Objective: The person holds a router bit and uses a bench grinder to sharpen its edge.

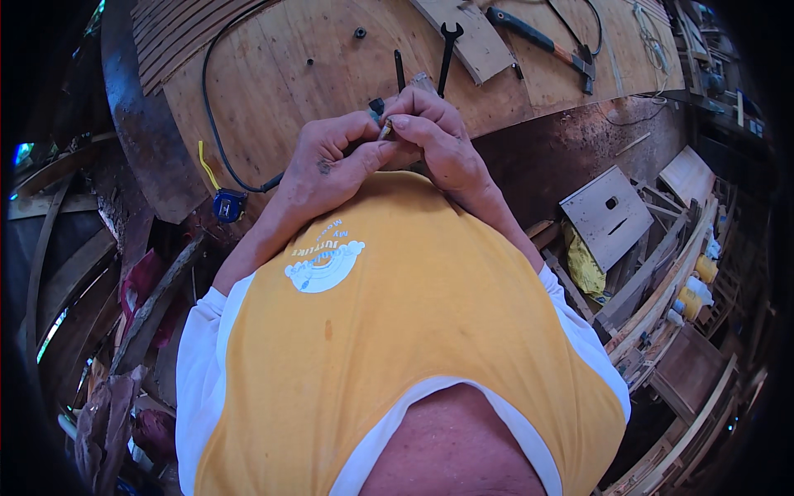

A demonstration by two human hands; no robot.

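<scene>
Beyond the right hand, the wrench looks matt metal. The tabletop around it looks smooth wood.

Left hand and right hand: two in all, at 12 o'clock
Small yellowish piece at the fingertips: one
Counter: one, across 11 to 1 o'clock
Hammer: one, at 1 o'clock
Open-ended spanner: one, just past 12 o'clock
Slim dark rod: one, at 12 o'clock
Nut: one, just before 12 o'clock
Tape measure: one, between 9 and 10 o'clock
Slotted board: one — with two openings — at 3 o'clock
Yellow bag: one, at 3 o'clock
Wooden slats: several, towards 11 o'clock — exact count unclear
</scene>
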